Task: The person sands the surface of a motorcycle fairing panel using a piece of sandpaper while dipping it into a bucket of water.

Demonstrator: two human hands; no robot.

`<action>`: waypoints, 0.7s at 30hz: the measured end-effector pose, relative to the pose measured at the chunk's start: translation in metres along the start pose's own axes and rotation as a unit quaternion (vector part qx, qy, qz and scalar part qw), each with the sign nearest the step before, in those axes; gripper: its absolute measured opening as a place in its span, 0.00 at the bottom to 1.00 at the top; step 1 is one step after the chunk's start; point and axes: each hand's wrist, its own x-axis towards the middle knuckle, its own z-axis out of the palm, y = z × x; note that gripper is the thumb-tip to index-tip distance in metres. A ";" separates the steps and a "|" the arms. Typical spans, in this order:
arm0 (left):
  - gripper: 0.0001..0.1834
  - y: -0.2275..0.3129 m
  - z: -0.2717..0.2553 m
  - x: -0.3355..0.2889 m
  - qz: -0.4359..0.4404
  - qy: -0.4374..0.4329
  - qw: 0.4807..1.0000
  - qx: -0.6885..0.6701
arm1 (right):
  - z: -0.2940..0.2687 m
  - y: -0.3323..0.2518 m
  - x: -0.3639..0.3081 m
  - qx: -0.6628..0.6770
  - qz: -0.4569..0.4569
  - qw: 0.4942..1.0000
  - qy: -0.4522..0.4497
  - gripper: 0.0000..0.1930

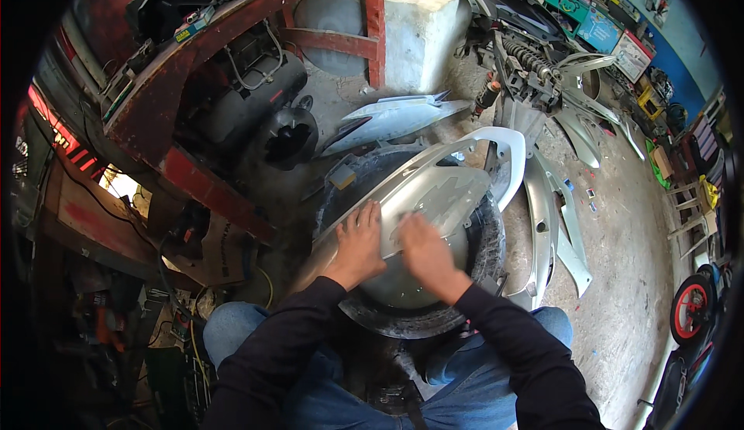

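Observation:
A silver-grey motorcycle body panel (422, 191) lies tilted across a round black tub or tyre-like ring (490, 255), with worn, patchy paint on its face. My left hand (359, 245) rests flat on its near-left part, fingers stretched and thumb apart. On the panel's lower middle, my right hand (425, 250) is blurred by motion, its fingers curled and pressed against the surface. Whatever lies under those fingertips is hidden. A small yellowish block (342, 177) sits on the ring's far-left rim. Inside the ring, below the panel, a greyish round surface (403, 284) shows.
More pale panels lie on the concrete floor: a white-blue one (395, 122) beyond the ring and a silver one (540, 224) to the right. A red wooden bench (209, 189) and dark air compressor (256, 93) stand left. Motorcycle parts (527, 62) crowd the far right.

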 end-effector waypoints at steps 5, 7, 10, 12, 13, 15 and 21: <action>0.59 0.002 -0.001 0.000 0.006 0.013 1.000 0.004 | 0.008 0.004 -0.003 0.054 -0.075 0.996 -0.008 0.21; 0.59 0.003 -0.004 0.000 0.000 -0.001 1.000 0.003 | 0.010 0.006 -0.004 0.007 -0.048 0.999 0.016 0.23; 0.59 0.003 -0.005 0.002 0.005 -0.001 1.000 0.009 | 0.007 0.003 -0.003 0.076 -0.180 0.980 0.027 0.23; 0.59 0.001 -0.002 0.000 0.008 0.000 1.000 0.011 | 0.002 0.001 0.000 0.042 -0.011 0.999 0.020 0.22; 0.59 0.000 0.000 0.002 0.003 -0.001 1.000 0.015 | -0.001 -0.002 0.001 0.045 0.018 0.998 0.032 0.22; 0.60 0.000 0.005 0.004 0.002 0.000 1.000 0.017 | -0.006 -0.009 0.001 0.047 -0.083 0.995 -0.029 0.22; 0.61 -0.001 0.003 0.001 0.011 0.010 1.000 0.014 | -0.004 -0.002 0.001 0.046 0.039 0.998 0.036 0.23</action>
